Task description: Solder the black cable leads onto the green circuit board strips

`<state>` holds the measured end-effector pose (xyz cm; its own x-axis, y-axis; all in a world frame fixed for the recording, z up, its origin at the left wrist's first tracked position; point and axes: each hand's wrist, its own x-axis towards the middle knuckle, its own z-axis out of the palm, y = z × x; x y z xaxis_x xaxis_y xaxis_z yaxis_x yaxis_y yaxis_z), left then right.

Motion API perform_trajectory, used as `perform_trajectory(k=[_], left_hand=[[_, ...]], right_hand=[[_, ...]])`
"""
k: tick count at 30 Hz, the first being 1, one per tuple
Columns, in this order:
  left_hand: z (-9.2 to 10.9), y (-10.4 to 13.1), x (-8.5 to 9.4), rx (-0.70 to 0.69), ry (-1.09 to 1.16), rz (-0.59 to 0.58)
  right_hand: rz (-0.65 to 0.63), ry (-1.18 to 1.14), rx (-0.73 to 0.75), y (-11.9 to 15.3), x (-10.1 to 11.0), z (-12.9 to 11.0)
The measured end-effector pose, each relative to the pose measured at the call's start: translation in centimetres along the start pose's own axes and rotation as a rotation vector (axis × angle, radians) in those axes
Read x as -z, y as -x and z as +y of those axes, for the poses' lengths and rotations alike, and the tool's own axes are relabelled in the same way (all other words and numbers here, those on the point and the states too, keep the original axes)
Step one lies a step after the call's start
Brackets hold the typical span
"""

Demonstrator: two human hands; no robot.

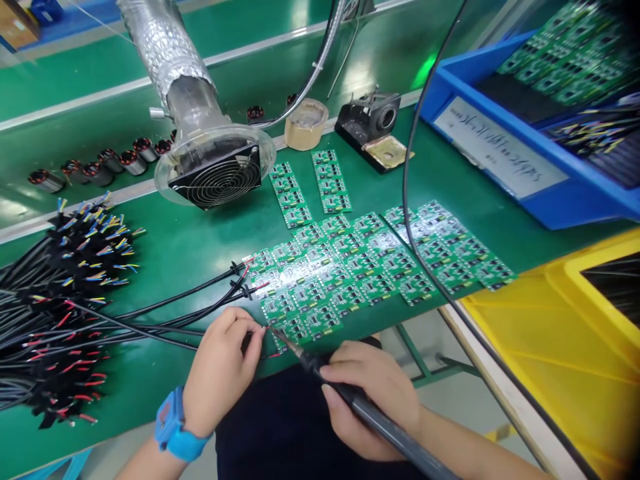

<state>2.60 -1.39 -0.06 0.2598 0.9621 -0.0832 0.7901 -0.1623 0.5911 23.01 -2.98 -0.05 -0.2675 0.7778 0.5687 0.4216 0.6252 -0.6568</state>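
My right hand (370, 393) grips a black soldering iron (345, 393), its metal tip pointing up and left to the lower left corner of a group of green circuit boards (345, 273). Close to that tip, my left hand (230, 353) pinches a thin red wire at the boards' edge. The wire belongs to one of several black cables (165, 331) that run in from the left. Two more cables end above my left hand, with red wires (261, 287) reaching onto the boards. Whether the tip touches a wire is too small to tell.
A fume extractor (215, 167) hangs over the table's back half. Bundled cables (65, 320) lie left, motor stators (100, 167) behind them. A tape roll (305, 127) and an iron stand (370, 127) sit at the back. A blue bin (510, 160) and yellow crate (555, 313) flank the right.
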Motion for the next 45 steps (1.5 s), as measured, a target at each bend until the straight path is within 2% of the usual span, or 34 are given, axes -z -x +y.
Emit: perform_trajectory(k=[11, 19, 30, 37, 40, 45], left_hand=[[0.0, 0.3, -0.5, -0.044, -0.070, 0.075], [0.0, 0.2, -0.6, -0.051, -0.069, 0.080], [0.0, 0.4, -0.5, -0.034, -0.090, 0.052], [0.7, -0.1, -0.3, 0.075, -0.084, 0.013], [0.9, -0.4, 0.0, 0.126, -0.105, -0.045], [0.9, -1.3, 0.8, 0.186, -0.172, -0.162]], right_hand=[[-0.003, 0.047, -0.020, 0.2, -0.4, 0.1], [-0.009, 0.016, -0.100, -0.6, 0.5, -0.1], [-0.040, 0.067, -0.039, -0.5, -0.2, -0.2], [-0.063, 0.099, 0.017, -0.4, -0.5, -0.5], [-0.040, 0.043, -0.060, -0.6, 0.0, -0.5], [0.073, -0.147, -0.322, -0.8, 0.4, -0.1]])
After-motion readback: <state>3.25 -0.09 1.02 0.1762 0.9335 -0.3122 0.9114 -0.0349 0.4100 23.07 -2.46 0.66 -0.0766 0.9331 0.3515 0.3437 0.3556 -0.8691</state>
